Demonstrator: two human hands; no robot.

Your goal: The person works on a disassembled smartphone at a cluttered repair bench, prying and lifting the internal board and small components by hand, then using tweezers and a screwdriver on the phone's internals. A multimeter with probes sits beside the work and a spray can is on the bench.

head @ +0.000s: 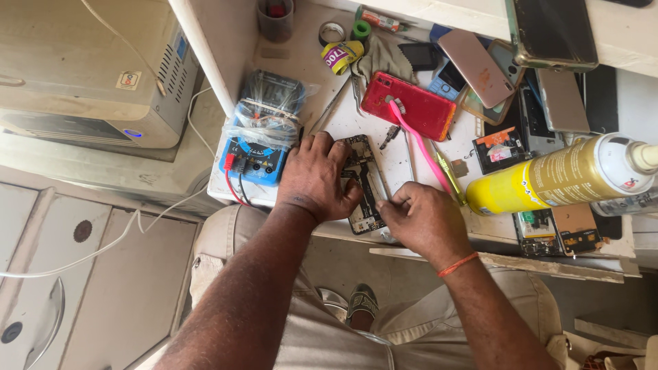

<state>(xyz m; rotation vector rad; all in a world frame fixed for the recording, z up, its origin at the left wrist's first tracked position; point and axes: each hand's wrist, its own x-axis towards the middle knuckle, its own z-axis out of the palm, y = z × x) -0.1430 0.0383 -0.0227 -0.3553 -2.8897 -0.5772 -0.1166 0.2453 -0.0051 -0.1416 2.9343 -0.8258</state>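
The work took place at a small white desk (pixel 322 68) crowded with repair things, with a beige machine (pixel 82 75) standing on the far left. On the left part of the desk lay a blue meter (pixel 264 133) wrapped in clear plastic, with red and black leads plugged into it.

Just beside the meter, the left hand (pixel 317 177) pressed flat on an opened phone (pixel 363 179), the fingers spread over its upper end to hold it down; it was not closed around anything. The phone lay near the front edge of the desk with its back cover already off, so the inner parts and the board were visible.

The right hand (pixel 419 220) rested at the lower right side of the phone, the fingers bent and pinched together at its edge. Whether they held a small tool or part, I could not tell.

Further right lay a red phone (pixel 418 109) with a pink toothbrush (pixel 418 140) across it, then several other phones (pixel 480 65), and a yellow spray can (pixel 555 175).

As I judged it, the opening was done, and the work inside was in progress; nothing looked closed up again.
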